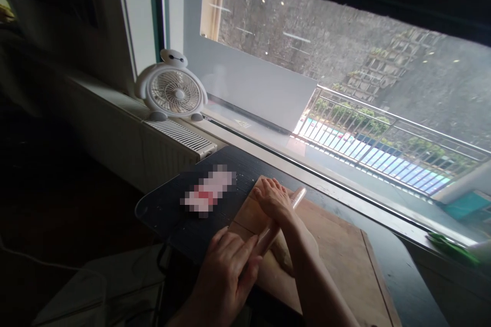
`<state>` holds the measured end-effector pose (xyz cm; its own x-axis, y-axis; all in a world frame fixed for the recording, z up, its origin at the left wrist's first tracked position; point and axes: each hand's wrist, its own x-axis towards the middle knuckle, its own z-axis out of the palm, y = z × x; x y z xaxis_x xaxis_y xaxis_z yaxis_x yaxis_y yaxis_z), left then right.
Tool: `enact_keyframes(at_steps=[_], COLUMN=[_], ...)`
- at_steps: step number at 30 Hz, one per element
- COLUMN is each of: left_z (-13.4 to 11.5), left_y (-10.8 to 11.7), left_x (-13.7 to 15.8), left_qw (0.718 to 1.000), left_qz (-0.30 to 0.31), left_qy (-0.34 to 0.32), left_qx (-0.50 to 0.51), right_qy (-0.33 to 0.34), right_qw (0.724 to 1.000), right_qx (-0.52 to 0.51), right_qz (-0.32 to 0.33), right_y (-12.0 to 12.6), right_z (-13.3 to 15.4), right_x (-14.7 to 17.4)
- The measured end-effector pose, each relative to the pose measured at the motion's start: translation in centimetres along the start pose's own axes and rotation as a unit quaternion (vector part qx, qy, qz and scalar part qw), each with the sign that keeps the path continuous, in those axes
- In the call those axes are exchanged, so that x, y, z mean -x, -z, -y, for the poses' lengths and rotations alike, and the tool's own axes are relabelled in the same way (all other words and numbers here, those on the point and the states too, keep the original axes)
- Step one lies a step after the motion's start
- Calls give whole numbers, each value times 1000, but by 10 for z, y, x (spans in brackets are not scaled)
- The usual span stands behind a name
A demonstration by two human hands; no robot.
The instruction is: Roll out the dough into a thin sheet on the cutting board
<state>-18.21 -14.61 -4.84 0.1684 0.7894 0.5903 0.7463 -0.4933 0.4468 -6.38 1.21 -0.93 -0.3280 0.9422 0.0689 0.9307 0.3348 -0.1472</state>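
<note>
A smooth, pale rolling pin (268, 232) lies slantwise over a wooden board (337, 245). My left hand (228, 260) is at its near end, the fingers curled over it and the thumb on the other side. Toward the far end, my right hand (274, 199) rests palm down across the pin with its fingers stretched out flat. A lump of pale dough (283, 254) sits on the board beside the pin, partly hidden by my right forearm.
The board lies on a dark table (164, 209) with rounded corners. A blurred-out pink and red item (209, 191) is left of the board. Behind are a white fan (178, 93) on a radiator (172, 138), a window sill and a green cloth-like thing (452, 248).
</note>
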Motion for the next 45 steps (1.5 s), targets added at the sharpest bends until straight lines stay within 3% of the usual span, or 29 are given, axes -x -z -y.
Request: enact_keyframes(at_steps=[5,9,11,14,18,22,25,28,32,35,39,42,45], left_z=[-17,-29,-31,-28,-17,-8,-5,-9,-20,-26,-29,-27,-21], left_y=[-6,-23,-29,-32,-24,-13,-8,-6,-13,-24,-36,-35,-29], left_x=[6,12,13,14,13,11,11,13,15,17,17,15,11], left_qw=[999,989,987,990,997,1000,1000,1000,998,992,990,993,998], left_qz=[14,-33,-50,-58,-63,-15,9,17,-9,-54,-49,-46,-17], left_qy=[-52,-141,-155,-127,-53,1,23,10,-58,-113,-129,-106,-51], left_qx=[-11,-12,-10,-5,4,1,-10,-20,-16,-7,4,21,23], right_qy=[-12,3,4,10,18,19,43,42,49,28,-23,-21,-28], right_qw=[999,998,996,995,998,999,999,998,997,994,979,981,994], right_qx=[23,36,51,67,49,27,27,39,44,65,121,124,76], right_qz=[-30,-56,-76,-68,-34,-5,-17,-34,-26,-79,-163,-147,-77], right_y=[1,-2,-4,-3,1,-2,-5,-2,6,0,-20,-20,-8], right_z=[-31,-77,-90,-85,-46,-5,12,10,-18,-50,-84,-85,-65], right_x=[47,107,124,117,65,14,-1,8,55,107,157,151,108])
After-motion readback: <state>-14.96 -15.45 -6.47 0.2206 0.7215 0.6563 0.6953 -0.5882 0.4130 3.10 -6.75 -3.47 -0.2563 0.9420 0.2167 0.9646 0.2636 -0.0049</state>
